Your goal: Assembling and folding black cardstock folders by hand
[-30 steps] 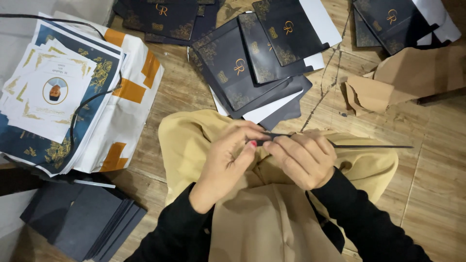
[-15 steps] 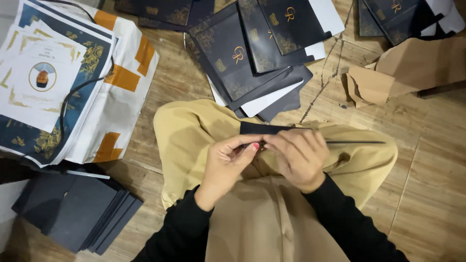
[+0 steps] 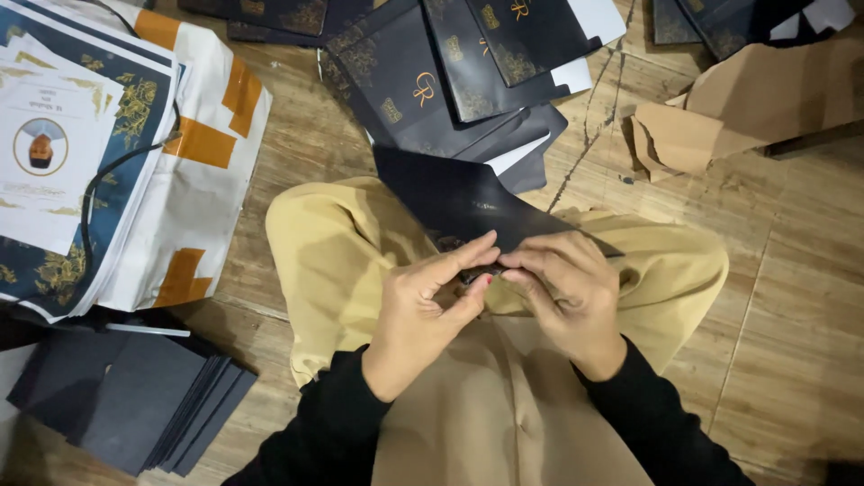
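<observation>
I sit on a wooden floor with tan trousers over my crossed legs. A dark navy card sheet lies tilted over my lap, its near edge pinched between both hands. My left hand grips the edge with thumb and forefinger. My right hand presses the same edge from the right, fingers curled over it. Both sleeves are black.
A pile of dark printed card covers with gold ornament lies ahead. A stack of white, navy and orange printed sheets sits at left, with a black cord across it. Plain dark sheets are stacked at lower left. Torn brown paper lies at upper right.
The dark sheet was edge-on and nearly flat between my hands; it now tilts up so its face shows. My hands have stayed together at its near edge.
</observation>
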